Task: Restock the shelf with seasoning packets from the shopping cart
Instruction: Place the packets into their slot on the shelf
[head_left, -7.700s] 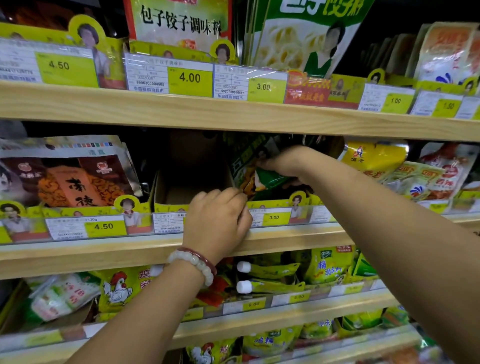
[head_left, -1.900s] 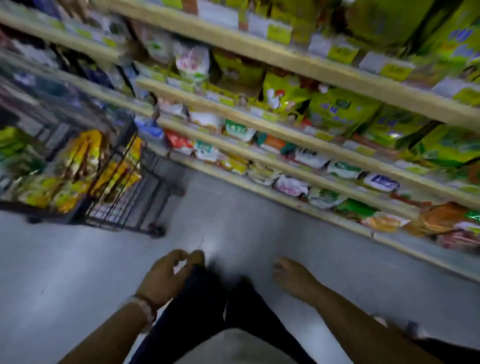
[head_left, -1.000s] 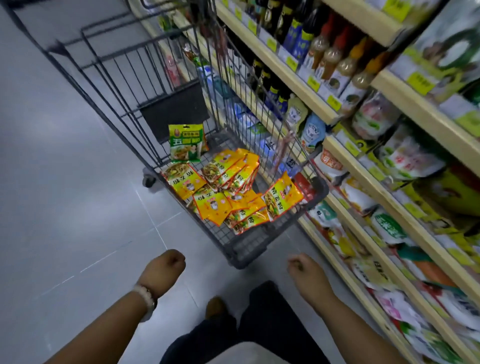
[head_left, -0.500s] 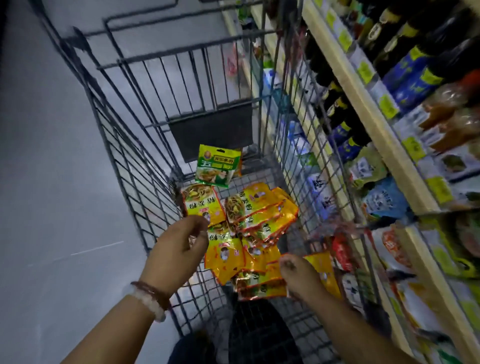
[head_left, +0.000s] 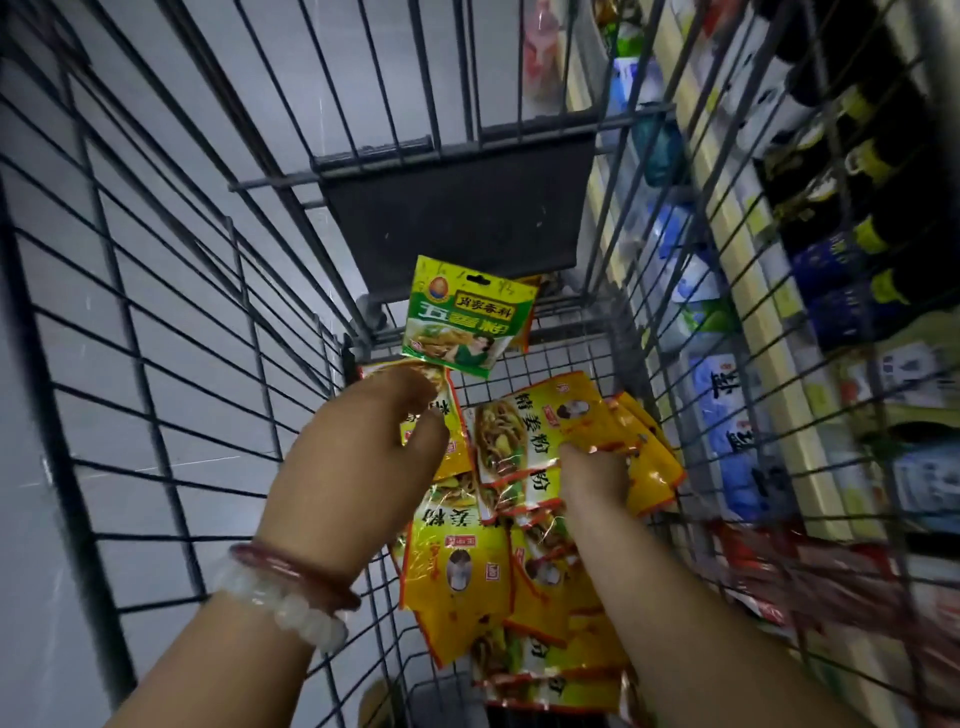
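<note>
Both hands are inside the shopping cart (head_left: 156, 322). The left hand (head_left: 363, 462) has thumb and fingers curled, pinching a yellow seasoning packet (head_left: 441, 415) at its edge. The right hand (head_left: 592, 480) reaches into the pile of yellow packets (head_left: 467, 571) — whether it grips one cannot be told. Beyond the left hand's fingertips a green packet (head_left: 467, 322) stands upright. Right of the right hand — the shelf (head_left: 769, 322).

1. We see a wire shopping cart (head_left: 156, 395) holding the goods.
2. Yellow seasoning packets (head_left: 457, 571) lie heaped on its floor.
3. A green packet (head_left: 467, 322) leans against its far end.
</note>
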